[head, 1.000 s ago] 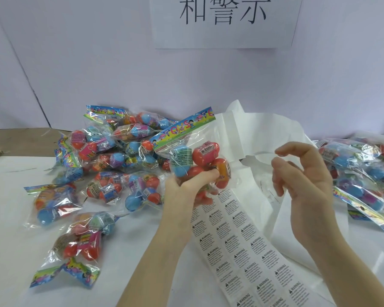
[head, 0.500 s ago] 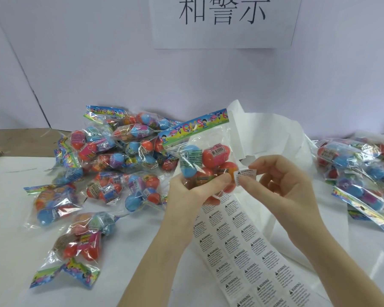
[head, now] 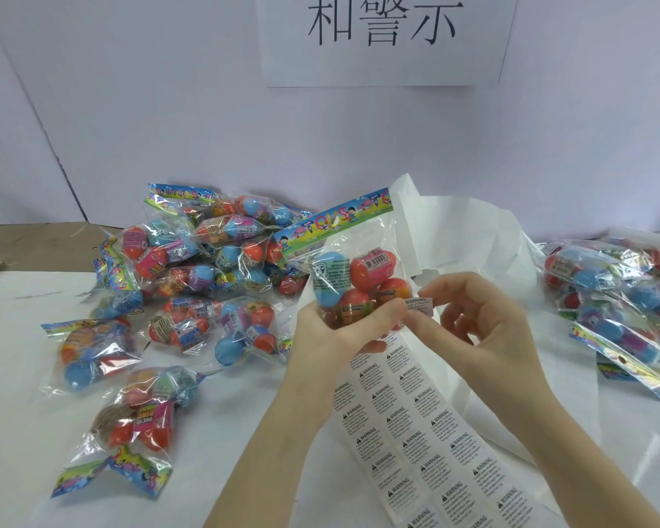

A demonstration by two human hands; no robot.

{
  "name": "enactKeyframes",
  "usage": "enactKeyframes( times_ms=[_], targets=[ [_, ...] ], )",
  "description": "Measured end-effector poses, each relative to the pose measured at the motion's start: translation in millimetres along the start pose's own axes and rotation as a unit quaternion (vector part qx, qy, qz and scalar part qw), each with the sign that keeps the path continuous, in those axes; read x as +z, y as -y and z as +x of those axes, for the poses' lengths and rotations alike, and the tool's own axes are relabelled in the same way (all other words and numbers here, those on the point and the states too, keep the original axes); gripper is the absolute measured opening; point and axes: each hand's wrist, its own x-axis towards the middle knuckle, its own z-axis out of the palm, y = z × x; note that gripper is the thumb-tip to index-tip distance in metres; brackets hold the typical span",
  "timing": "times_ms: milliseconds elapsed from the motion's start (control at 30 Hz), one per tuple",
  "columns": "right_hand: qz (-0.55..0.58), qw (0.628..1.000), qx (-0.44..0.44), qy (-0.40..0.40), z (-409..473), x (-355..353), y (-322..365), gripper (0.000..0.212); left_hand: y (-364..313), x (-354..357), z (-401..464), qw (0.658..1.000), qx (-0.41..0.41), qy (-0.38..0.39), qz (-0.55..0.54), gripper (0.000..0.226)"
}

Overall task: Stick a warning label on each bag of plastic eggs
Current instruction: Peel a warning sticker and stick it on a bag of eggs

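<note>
Table (head: 27, 375): white, piles of bags at both sides.
Left hand (head: 336, 329): your fingers wrap the bag (head: 351, 276), frame middle.
Right hand (head: 484, 329): you pinch the sticker (head: 420, 304).
Tip: press it flat, rub out bubbles.

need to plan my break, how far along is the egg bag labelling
Possibly done: a smaller pile of bags lies on the right, though no labels can be made out on them. In hand: the left hand holds one bag while the right hand brings a warning label to its lower edge. Left: a bigger pile on the left, and the label sheet is mostly full.
</note>
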Motion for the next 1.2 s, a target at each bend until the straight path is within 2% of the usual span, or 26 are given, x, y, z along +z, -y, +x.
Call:
enactKeyframes(
  times_ms=[133, 367, 533, 633, 833, 933, 1033, 1133, 1200],
  targets=[
    [-0.001, 1.000, -0.008, 0.000, -0.3, 0.5, 0.3, 0.024, 0.6, 0.0, 0.6, 1.000, 0.002, -0.009, 0.010, 0.025],
    [0.004, 0.999, 0.006, -0.036, 0.5, 2.3, -0.3, 0.016, 2.8, -0.8, 3.2, 0.999, 0.011, -0.039, 0.012, 0.012],
    [-0.003, 0.999, 0.005, -0.044, 0.4, 2.5, -1.8, 0.032, 3.2, -1.8, 3.9, 0.999, 0.014, -0.039, 0.004, 0.009],
    [0.022, 0.999, 0.016, -0.043, 0.4, 3.6, 0.4, 0.015, 2.4, -0.9, 3.0, 0.999, 0.002, -0.036, -0.008, 0.011],
    [0.046, 0.997, 0.048, -0.041, 2.8, 0.2, -1.5, 0.034, 0.5, -1.2, 1.1, 0.998, -0.015, -0.024, -0.047, 0.026],
    [0.040, 0.997, 0.063, -0.028, 3.2, 1.1, -2.6, 0.039, -1.9, -1.1, -0.7, 0.999, -0.008, 0.003, -0.040, 0.011],
    [0.058, 0.995, 0.079, 0.002, 3.0, 0.9, -2.7, 0.034, -2.7, -0.5, -2.1, 0.999, 0.002, 0.024, -0.023, 0.016],
    [0.062, 0.994, 0.086, 0.033, 2.8, 1.0, -1.9, 0.017, -2.8, -1.4, -2.3, 1.000, -0.004, 0.027, -0.011, 0.016],
    [0.062, 0.993, 0.091, 0.044, 2.3, 1.5, -1.6, 0.019, -2.3, -1.8, -2.0, 1.000, -0.008, 0.027, -0.003, 0.016]
  ],
)
